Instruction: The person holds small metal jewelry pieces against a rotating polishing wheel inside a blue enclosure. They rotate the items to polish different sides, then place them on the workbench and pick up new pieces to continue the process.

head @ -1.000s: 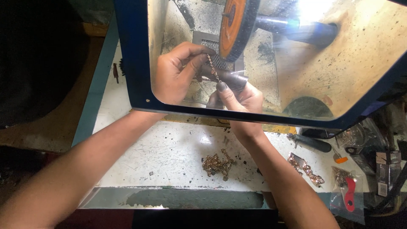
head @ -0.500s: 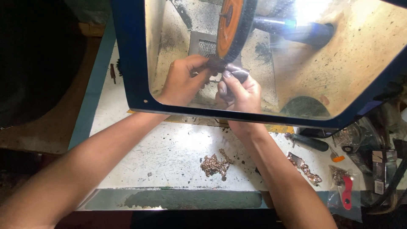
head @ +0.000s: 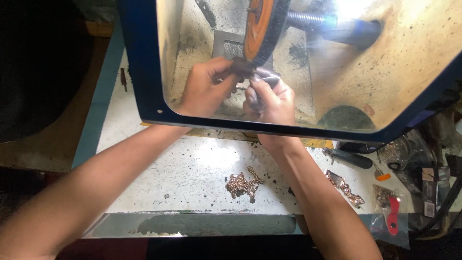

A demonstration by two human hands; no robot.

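Both hands work behind the clear shield (head: 414, 53): left hand (head: 204, 86) and right hand (head: 269, 98) each pinch a small dark piece (head: 240, 65) against the orange wheel (head: 262, 29). Tight quarters there. On the white surface (head: 192, 168), a chain heap (head: 243, 183) lies loose.

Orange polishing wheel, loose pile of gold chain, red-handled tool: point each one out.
Orange polishing wheel (head: 260, 29), head view, orange side face.
Loose pile of gold chain (head: 243, 183), head view, pile's middle.
Red-handled tool (head: 393, 215), head view, red handle.

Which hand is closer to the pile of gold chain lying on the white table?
Right. The right hand is up behind the clear shield, roughly straight above the chain pile. The left hand is beside it, further left and higher, so farther away.
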